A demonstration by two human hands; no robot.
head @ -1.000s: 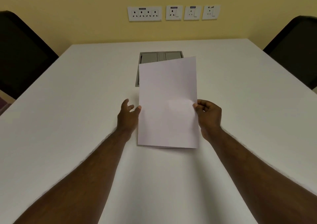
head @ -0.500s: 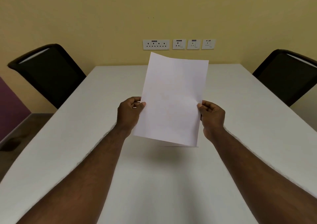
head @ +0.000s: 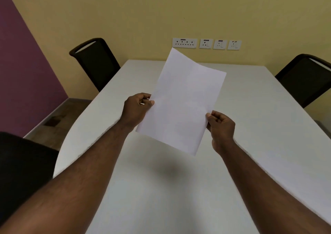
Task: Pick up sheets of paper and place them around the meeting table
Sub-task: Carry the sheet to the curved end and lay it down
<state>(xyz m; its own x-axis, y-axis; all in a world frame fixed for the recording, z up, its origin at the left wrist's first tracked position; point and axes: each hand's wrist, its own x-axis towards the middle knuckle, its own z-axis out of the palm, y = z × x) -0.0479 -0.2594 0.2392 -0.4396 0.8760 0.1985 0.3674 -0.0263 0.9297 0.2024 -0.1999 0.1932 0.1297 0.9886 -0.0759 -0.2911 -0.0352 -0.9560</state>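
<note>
A blank white sheet of paper [head: 180, 101] hangs in the air above the white meeting table [head: 268, 153], tilted so its top leans right. My left hand [head: 137, 109] pinches its left edge. My right hand [head: 221, 126] pinches its right edge, lower down. The sheet casts a soft shadow on the table below. Whether one sheet or more is held cannot be told.
A black chair [head: 95, 61] stands at the table's far left and another black chair [head: 308, 77] at the far right. A third black chair [head: 23, 171] is close at my near left. Wall sockets [head: 206, 43] line the yellow wall behind; a purple wall is at left.
The sheet has been lifted off the table and raised, then tilted clockwise. My left hand closed on its edge. The view has swung up and left, showing the chairs.
</note>
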